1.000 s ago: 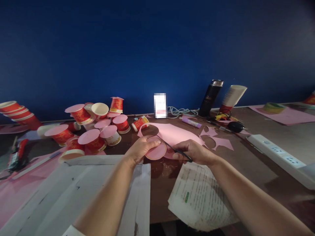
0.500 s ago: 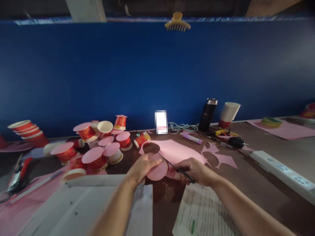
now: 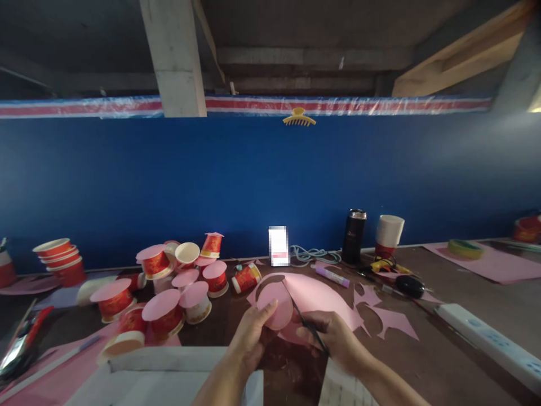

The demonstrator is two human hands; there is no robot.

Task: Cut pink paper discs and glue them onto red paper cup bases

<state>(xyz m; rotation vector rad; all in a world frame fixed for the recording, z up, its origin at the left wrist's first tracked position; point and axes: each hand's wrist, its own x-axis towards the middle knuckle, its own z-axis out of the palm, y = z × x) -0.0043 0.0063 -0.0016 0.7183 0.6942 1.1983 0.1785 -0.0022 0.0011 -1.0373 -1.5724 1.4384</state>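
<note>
Between the thumb and fingers of my left hand (image 3: 256,332) is a round pink paper disc (image 3: 275,304) with a thin pale edge along its lower side. My right hand (image 3: 333,338) is wrapped round dark scissors (image 3: 301,316), their thin blades pointing up and left along the disc's right side. Behind both hands a curved pink paper sheet (image 3: 323,296) rises off the table. Whether the disc is joined to the sheet cannot be seen clearly. My right fingers cover much of the scissors' handles.
Several red paper cups (image 3: 159,316) topped with pink discs crowd the left. Pink offcuts (image 3: 395,322), a glue stick (image 3: 332,276), a black flask (image 3: 354,237), a stacked white cup (image 3: 389,232) and a power strip (image 3: 490,341) are to the right. A lit phone (image 3: 278,246) leans at the back.
The view has tilted up, so everything sits lower in it. The disc and my left hand are turned slightly; the scissors still lie along the disc's right side.
</note>
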